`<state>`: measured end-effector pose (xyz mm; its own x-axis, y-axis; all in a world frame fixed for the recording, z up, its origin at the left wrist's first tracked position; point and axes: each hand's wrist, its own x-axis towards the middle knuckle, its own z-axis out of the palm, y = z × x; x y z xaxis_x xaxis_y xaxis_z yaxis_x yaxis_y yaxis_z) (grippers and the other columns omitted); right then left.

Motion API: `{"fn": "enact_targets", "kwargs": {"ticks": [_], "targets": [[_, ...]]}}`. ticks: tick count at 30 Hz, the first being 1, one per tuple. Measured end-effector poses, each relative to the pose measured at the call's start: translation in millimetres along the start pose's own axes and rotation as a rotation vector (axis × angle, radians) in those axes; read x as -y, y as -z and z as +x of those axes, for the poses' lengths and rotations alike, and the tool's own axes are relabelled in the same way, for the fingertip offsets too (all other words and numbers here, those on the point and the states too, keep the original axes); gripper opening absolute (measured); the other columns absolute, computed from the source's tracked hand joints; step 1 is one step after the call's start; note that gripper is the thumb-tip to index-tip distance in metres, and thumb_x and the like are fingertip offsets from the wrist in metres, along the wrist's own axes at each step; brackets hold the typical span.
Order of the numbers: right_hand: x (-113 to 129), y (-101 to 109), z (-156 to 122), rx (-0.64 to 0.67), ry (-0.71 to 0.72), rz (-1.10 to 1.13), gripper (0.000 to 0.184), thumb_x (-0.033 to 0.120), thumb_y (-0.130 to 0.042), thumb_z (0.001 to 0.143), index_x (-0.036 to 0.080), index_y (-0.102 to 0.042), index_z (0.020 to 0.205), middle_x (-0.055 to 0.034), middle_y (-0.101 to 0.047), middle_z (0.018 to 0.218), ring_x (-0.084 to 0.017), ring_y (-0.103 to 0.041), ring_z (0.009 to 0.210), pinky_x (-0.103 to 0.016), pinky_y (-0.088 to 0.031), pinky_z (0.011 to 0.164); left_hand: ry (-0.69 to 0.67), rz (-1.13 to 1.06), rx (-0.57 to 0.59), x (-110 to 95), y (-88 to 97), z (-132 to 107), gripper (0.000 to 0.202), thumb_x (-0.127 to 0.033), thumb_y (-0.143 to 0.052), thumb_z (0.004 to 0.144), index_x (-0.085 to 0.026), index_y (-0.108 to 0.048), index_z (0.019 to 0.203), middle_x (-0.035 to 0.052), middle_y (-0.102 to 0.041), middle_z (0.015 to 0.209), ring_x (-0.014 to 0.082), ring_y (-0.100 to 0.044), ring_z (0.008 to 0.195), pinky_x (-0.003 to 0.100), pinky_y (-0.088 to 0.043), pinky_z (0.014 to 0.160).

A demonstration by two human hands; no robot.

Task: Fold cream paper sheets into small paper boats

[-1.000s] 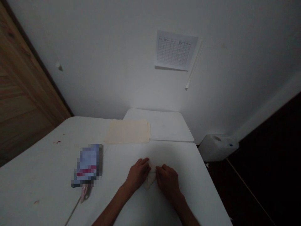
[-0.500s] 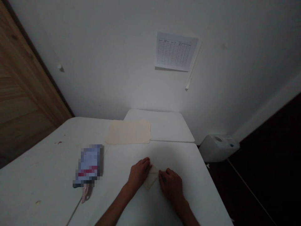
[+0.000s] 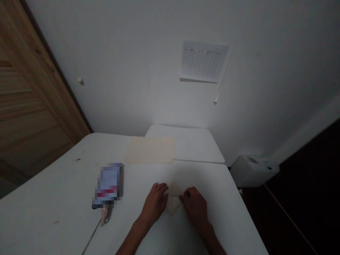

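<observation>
A small folded cream-coloured sheet (image 3: 174,200) lies on the white table (image 3: 63,191), roughly triangular with a point toward me. My left hand (image 3: 155,202) presses against its left side, and my right hand (image 3: 195,207) holds its right side with the fingers curled over the edge. The hands cover part of the sheet, and its upper corner shows between them.
A flat cream sheet (image 3: 150,150) lies at the table's far side. To the left is a pixelated packet (image 3: 108,184) with a pink item (image 3: 104,216) and a thin cord. A second white table (image 3: 186,143) stands beyond, and a white canister (image 3: 252,170) sits off the right edge.
My right hand has shifted slightly right, and the folded sheet shows more between my hands. The whole scene has drifted right in view as my head turned.
</observation>
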<state>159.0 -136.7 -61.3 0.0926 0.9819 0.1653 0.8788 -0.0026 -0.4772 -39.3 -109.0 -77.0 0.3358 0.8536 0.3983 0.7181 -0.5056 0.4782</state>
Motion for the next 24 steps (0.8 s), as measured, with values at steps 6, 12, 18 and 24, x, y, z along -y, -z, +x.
{"fn": "enact_targets", "kwargs": {"ticks": [6, 12, 18, 24], "targets": [[4, 3, -1, 0.006, 0.033, 0.116, 0.015, 0.026, -0.054, 0.087, 0.023, -0.064, 0.077, -0.0018, -0.066, 0.085, -0.016, -0.064, 0.074, -0.025, -0.043, 0.067, 0.025, -0.021, -0.027, -6, 9.1, -12, 0.021, -0.017, -0.051, 0.087, -0.020, -0.062, 0.103, 0.0084, -0.068, 0.105, 0.0257, -0.060, 0.099, 0.046, -0.049, 0.091], [0, 4, 2, 0.036, 0.003, 0.247, 0.007, 0.027, -0.061, 0.081, 0.023, -0.066, 0.078, -0.0011, -0.069, 0.080, -0.017, -0.064, 0.073, -0.025, -0.044, 0.067, 0.068, -0.090, -0.061, -5, 7.5, -11, 0.019, -0.017, -0.051, 0.085, -0.022, -0.062, 0.099, 0.0074, -0.068, 0.101, 0.0258, -0.061, 0.097, 0.045, -0.050, 0.088], [-1, 7, 6, 0.123, -0.078, 0.437, 0.007, 0.028, -0.064, 0.076, 0.022, -0.068, 0.072, 0.0032, -0.066, 0.062, -0.015, -0.061, 0.058, -0.023, -0.042, 0.058, 0.151, -0.176, -0.143, 6, -0.5, -15, 0.025, -0.023, -0.057, 0.083, -0.020, -0.060, 0.108, 0.0079, -0.065, 0.103, 0.0244, -0.061, 0.097, 0.042, -0.051, 0.086], [-7, 5, 9, 0.095, -0.058, 0.575, 0.013, 0.027, -0.066, 0.073, 0.020, -0.068, 0.084, 0.0003, -0.069, 0.075, -0.014, -0.058, 0.060, -0.023, -0.044, 0.058, 0.233, -0.263, -0.073, 6, 6.7, -6, 0.023, -0.029, -0.058, 0.084, -0.019, -0.066, 0.103, 0.0061, -0.068, 0.092, 0.0216, -0.063, 0.085, 0.036, -0.052, 0.077]]}}
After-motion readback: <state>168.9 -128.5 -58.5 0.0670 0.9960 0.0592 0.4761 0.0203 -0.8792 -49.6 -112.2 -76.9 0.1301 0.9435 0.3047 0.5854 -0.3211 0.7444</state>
